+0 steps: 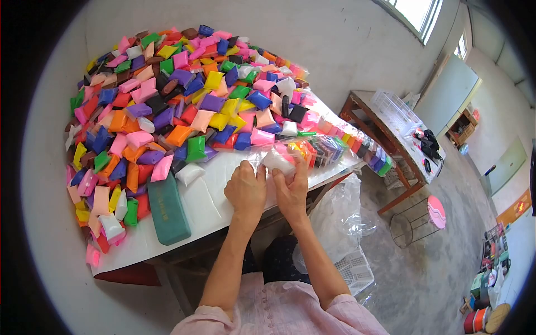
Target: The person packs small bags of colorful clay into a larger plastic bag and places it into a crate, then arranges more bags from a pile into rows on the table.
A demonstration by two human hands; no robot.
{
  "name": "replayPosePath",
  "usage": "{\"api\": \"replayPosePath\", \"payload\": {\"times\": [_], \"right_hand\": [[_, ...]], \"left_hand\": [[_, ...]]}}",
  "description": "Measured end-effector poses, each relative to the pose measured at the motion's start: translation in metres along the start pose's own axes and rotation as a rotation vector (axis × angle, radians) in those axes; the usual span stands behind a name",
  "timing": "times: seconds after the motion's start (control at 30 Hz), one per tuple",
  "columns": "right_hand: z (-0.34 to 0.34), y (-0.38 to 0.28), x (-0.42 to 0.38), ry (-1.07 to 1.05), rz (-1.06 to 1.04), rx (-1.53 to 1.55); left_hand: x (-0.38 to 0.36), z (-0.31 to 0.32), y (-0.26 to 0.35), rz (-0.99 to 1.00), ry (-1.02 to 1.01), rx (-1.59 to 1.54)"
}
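My left hand [245, 187] is closed at the table's front edge, its fingertips pinching the near edge of a clear plastic bag [258, 152]. Just right of it, my right hand [293, 192] has its thumb and fingers closed on a soft white packet [278, 162] at the bag's mouth. Behind the right hand the bag holds several coloured packets [304, 149] in a row. A big heap of small coloured packets [167, 111] covers most of the table. A green oblong case [168, 212] lies left of my hands, with another white packet [190, 174] beside it.
Filled clear bags [368, 148] lie along the table's right end. Loose clear plastic [343, 209] hangs below, over a white basket [354, 271]. A stool with a pink top [436, 212] and a second table [385, 120] with a wire-like white basket [396, 109] stand right.
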State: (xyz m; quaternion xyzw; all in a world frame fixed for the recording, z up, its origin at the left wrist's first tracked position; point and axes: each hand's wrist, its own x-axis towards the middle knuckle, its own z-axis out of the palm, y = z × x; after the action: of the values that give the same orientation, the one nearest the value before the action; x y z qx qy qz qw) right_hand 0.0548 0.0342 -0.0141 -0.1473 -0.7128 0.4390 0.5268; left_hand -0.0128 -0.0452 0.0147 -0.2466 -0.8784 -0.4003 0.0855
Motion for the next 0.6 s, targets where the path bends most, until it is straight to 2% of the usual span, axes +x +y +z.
{"api": "replayPosePath", "payload": {"times": [0.3, 0.4, 0.5, 0.6], "right_hand": [[0.01, -0.004, -0.002, 0.005, -0.109, -0.112], [0.013, -0.006, -0.003, 0.014, -0.202, -0.254], [0.012, -0.006, -0.002, -0.005, -0.218, -0.27], [0.01, -0.011, -0.006, -0.022, -0.249, -0.471]], "left_hand": [[-0.001, 0.007, -0.003, -0.002, 0.057, 0.002], [-0.003, 0.008, -0.003, 0.015, 0.072, 0.025], [-0.004, 0.008, -0.005, 0.044, 0.084, -0.013], [-0.006, 0.006, -0.007, 0.068, 0.069, -0.037]]}}
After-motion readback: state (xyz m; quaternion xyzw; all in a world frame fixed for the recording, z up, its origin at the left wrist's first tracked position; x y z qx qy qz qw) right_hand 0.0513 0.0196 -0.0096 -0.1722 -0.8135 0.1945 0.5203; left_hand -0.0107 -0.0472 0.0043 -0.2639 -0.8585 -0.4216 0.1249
